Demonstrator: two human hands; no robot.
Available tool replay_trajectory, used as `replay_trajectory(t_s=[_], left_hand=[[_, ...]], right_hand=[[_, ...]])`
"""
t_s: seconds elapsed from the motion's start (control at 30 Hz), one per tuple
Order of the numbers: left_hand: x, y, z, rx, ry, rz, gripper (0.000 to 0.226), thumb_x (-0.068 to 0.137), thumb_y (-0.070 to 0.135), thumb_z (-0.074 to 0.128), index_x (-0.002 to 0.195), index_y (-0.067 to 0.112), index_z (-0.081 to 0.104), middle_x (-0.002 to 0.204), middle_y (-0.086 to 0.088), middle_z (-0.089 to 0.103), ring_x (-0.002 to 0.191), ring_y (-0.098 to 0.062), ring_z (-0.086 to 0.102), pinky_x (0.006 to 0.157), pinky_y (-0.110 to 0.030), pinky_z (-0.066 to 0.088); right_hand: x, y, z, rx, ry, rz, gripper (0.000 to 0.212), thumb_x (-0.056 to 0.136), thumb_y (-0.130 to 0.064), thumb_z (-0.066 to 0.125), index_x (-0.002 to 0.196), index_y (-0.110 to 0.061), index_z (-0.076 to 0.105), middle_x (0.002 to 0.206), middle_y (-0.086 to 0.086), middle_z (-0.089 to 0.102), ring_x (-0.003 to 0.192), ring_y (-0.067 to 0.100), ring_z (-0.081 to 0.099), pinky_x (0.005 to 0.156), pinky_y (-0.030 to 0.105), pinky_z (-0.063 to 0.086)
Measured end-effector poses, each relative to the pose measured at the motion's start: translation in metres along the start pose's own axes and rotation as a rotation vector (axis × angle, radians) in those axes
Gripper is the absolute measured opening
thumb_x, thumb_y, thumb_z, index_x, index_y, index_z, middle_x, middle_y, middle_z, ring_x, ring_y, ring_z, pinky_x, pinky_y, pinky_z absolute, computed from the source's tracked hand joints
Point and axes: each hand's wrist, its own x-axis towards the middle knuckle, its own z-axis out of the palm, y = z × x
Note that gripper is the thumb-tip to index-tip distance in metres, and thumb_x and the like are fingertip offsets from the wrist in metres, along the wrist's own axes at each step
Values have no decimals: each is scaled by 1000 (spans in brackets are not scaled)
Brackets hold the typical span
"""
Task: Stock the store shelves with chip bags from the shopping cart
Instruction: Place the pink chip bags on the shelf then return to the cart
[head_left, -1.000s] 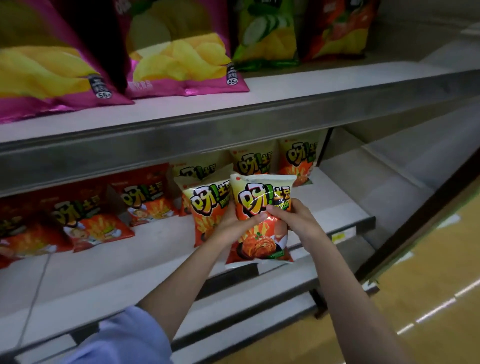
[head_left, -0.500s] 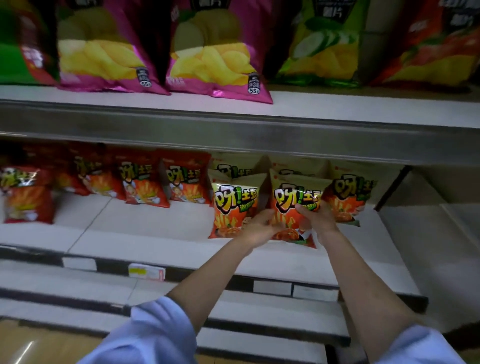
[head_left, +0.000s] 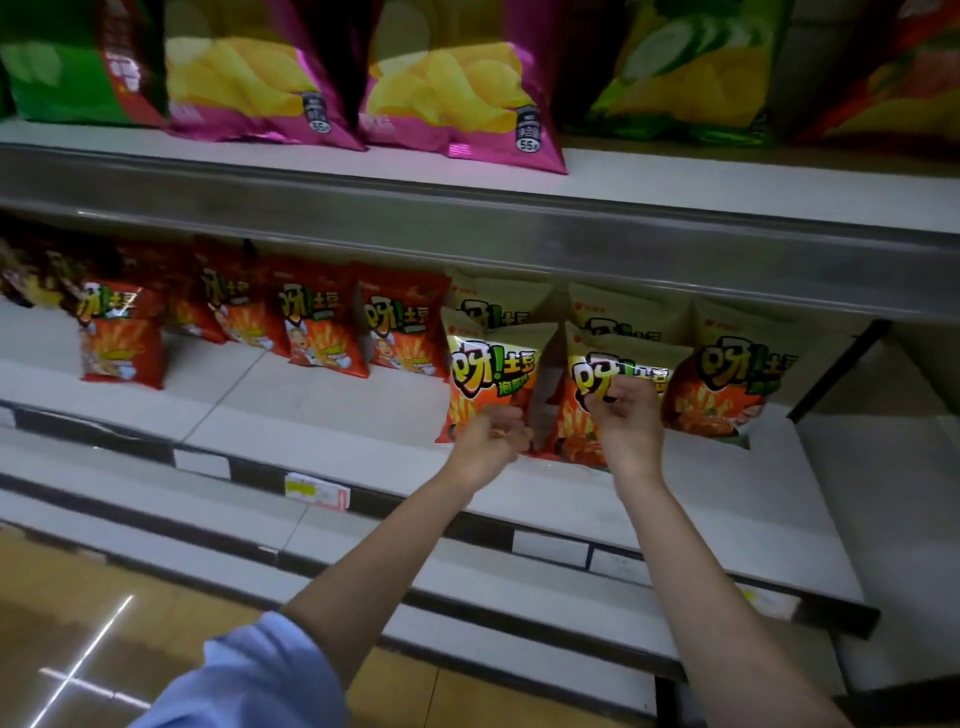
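- Cream chip bag (head_left: 618, 395) stands upright on middle shelf (head_left: 332, 415), front row, between 2 like bags.
- Right hand (head_left: 626, 423) in front of bag, fingers curled at its upper face; pinching it or just off it, cannot tell.
- Left hand (head_left: 491, 441) at 9 o'clock of bag, fingers curled, nothing visibly held.
- Red bags (head_left: 317, 327) further toward 9 o'clock.
- Pink bags (head_left: 457, 93) on top shelf, 12 o'clock.

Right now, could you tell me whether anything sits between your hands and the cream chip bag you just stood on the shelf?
Nothing visible does. The cream chip bag stands on the shelf; the right hand is directly in front of it, the left hand beside it.
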Motion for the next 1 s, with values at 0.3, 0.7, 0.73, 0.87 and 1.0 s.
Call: replay_trajectory(t_s=[0.3,0.7,0.73,0.87,1.0], left_hand=[[-41,-28,-134,-154,386,27,14,95,0,51,105,5,59,94,-5,61,84,-21,67,74,-25,54],[-143,-72,-368,-324,884,91,7,96,9,54,96,12,60,93,-7,68,81,-16,70,72,-25,53],[-153,-75,-388,-334,914,100,6,96,10,55,95,13,59,93,-7,67,80,-16,70,72,-25,53],[-198,-94,-470,-337,1021,108,4,94,12,58,97,11,59,97,-13,67,80,-16,70,71,-25,52],[-248,-110,-543,-337,1151,106,3,94,12,58,96,13,59,97,-12,67,80,-15,70,68,-22,52]], right_hand=[[-66,-51,115,58,-452,-17,12,91,-9,63,99,-15,57,86,-2,59,79,13,58,59,11,43],[-221,-157,341,63,-934,-103,15,91,-15,62,105,-19,56,96,-1,61,83,13,62,65,18,45],[-238,-166,359,75,-971,-102,15,92,-15,62,105,-20,55,95,-3,61,81,11,61,64,16,45],[-308,-198,429,101,-1108,-141,16,91,-15,61,106,-19,56,95,-3,62,74,7,60,64,20,43],[-375,-222,491,117,-1252,-163,15,91,-15,62,104,-19,55,97,1,63,74,8,61,61,17,42]])
